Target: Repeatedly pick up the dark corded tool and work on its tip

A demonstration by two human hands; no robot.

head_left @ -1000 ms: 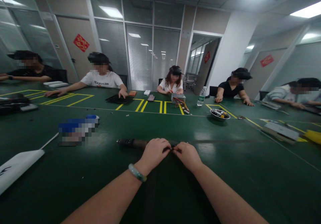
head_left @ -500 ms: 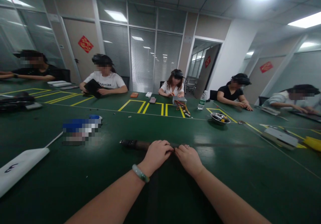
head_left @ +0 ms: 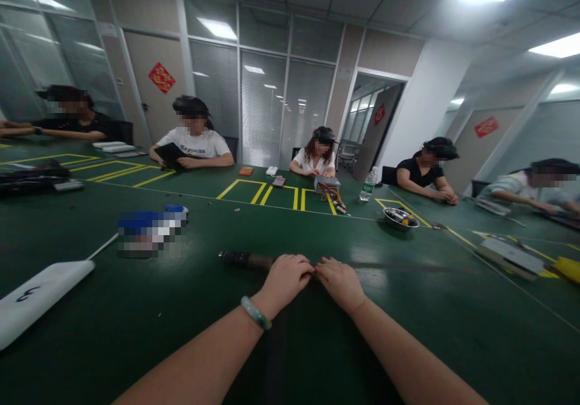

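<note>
A dark, stick-like thing (head_left: 258, 262) lies crosswise on the green table; its left end is black and ridged with a small shiny tip. Its kind is not clear. My left hand (head_left: 290, 279), wearing a mottled bangle (head_left: 256, 313) at the wrist, covers its right part with curled fingers. Against those fingertips rest the bent fingers of my right hand (head_left: 338, 281). What lies under the right fingers is hidden. Behind my right hand a flat dark band (head_left: 403, 267) runs off to the right along the tabletop.
At left lie a white power strip (head_left: 43, 299) marked 3 and a blurred blue-and-white item (head_left: 154, 231). Across the table (head_left: 190, 326) are a grey box with wires (head_left: 327, 184), a bottle (head_left: 368, 186) and a metal bowl (head_left: 401, 223). Several people sit around it.
The view has shifted slightly, so the surroundings sit a little further right. My hands and the stick-like thing hold nearly the same place; the right fingers lie a bit flatter.
</note>
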